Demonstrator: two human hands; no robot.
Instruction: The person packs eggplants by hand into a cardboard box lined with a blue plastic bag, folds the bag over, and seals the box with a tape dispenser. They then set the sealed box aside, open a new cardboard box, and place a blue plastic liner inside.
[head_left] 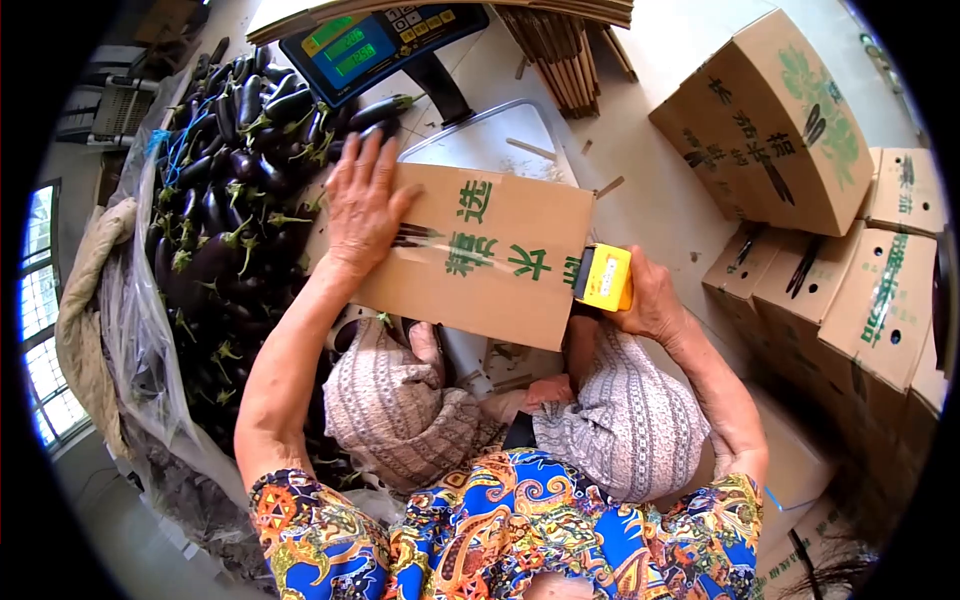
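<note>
Crosswise before us, the carton (pixel 490 250) runs long axis left-right; left hand (pixel 362 215) flat on its left end, fingers apart; right hand (pixel 652 298) clamped on yellow tape dispenser (pixel 606 278), right edge.

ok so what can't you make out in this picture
Inside of the middle carton: head view, hidden by its upper face
Palm of the left hand: head view, turned down
Some fingertips of the right hand: head view, behind the yellow tool
Digits on the scale display: head view, too small
Far-right cartons: head view, cut by dark border
</note>
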